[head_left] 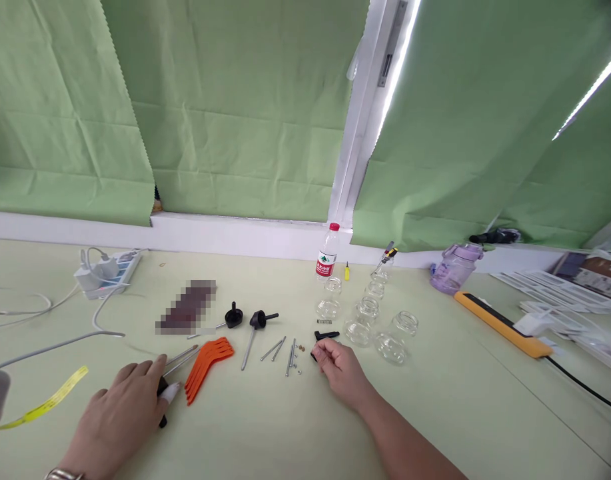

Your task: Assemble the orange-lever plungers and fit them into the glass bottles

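My left hand (122, 407) rests on the table with its fingers curled over a black handle (162, 390) that has metal rods (182, 358) sticking out, beside several orange plastic levers (208, 367). My right hand (340, 367) reaches to the middle of the table and pinches a small black part (314, 357). Another black handle piece (327, 335) lies just beyond it. Between my hands lie several thin metal pins (280, 349) and tiny screws (300, 350). A black knob (234, 316) and a black-headed tool with a metal shaft (255, 328) lie further back.
Several clear glass jars (370, 320) stand right of centre, with a small water bottle (328, 257) behind them. A purple jug (455, 267) and a yellow-black tool (500, 323) lie at the right. A power strip (108, 270) with cables sits at the left, a yellow tape (45, 400) near it.
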`<state>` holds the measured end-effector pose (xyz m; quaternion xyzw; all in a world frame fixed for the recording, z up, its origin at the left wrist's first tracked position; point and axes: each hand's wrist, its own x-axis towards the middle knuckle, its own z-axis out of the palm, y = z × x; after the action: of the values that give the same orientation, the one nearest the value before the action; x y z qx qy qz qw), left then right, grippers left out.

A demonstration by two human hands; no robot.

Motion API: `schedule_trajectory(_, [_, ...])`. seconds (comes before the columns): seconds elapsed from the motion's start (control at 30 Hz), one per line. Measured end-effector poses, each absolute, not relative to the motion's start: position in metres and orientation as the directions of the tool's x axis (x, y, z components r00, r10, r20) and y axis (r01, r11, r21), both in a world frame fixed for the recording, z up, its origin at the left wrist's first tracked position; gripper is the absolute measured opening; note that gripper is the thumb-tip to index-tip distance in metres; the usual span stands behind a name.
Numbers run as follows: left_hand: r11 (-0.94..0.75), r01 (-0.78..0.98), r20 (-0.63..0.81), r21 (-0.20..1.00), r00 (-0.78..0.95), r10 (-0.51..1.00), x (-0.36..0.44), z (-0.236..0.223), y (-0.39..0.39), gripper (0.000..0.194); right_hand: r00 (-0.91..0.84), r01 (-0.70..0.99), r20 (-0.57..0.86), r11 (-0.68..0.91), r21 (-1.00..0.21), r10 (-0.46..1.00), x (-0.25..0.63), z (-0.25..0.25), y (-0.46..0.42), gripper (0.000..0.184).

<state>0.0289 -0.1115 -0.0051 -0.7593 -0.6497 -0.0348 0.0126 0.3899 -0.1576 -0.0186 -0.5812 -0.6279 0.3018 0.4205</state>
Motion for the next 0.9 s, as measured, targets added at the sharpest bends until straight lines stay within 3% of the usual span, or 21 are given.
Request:
schedule_trajectory(0.13, [-0.109,0.99,0.089,0.088,0.102,0.991,0.018,-0.007,-0.103,0.068,0.028,0.472,0.166,0.133,-0.872,0.986,0.39,-0.018,-0.157,0.034])
schedule_trajectory(0.33, [-0.133,0.978,0.044,0.161,0.128,0.991,0.014,-0.014,-0.1,0.055,0.014,0.478,0.176,0.148,-0.866,0.984,0.391,-0.02,-0.157,0.033])
schedule_trajectory(0.7, [-0.145,0.978,0.048,0.149,0.14,0.989,0.015,-0.015,-0.101,0.045,0.004,0.49,0.171,0.147,-0.859,0.985,0.392,-0.021,-0.156,0.032])
schedule_trajectory(0.9, [-0.152,0.985,0.025,0.075,0.151,0.988,0.023,-0.016,-0.097,0.04,0.002,0.489,0.165,0.143,-0.86,0.986,0.391,-0.02,-0.157,0.033])
